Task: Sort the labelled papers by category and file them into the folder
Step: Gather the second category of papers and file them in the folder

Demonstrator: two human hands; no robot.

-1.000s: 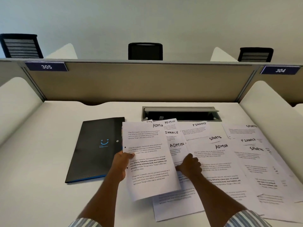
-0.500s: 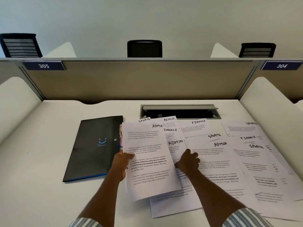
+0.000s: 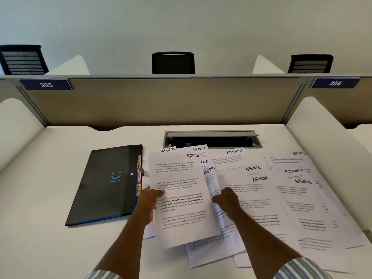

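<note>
My left hand [image 3: 148, 204] pinches the left edge of a white sheet headed ADMIN [image 3: 181, 198] and holds it raised above the desk. Just right of it, my right hand [image 3: 226, 199] grips a second ADMIN sheet [image 3: 213, 186], whose edge curls up off the pile. A black folder [image 3: 106, 184] with a blue smile mark lies shut on the desk at the left, coloured tabs showing along its right side. More labelled sheets lie spread to the right: FINANCE [image 3: 229, 158], SPORTS [image 3: 253, 169], ADMIN [image 3: 259, 190] and others.
A grey cable tray [image 3: 213, 137] with its lid lifted sits in the desk behind the papers. Beige partitions close the back, white dividers [image 3: 322, 137] stand at both sides. Black chairs stand beyond the back partition.
My right hand has closed on the second ADMIN sheet and lifted its edge off the pile. The sheet in my left hand stays raised.
</note>
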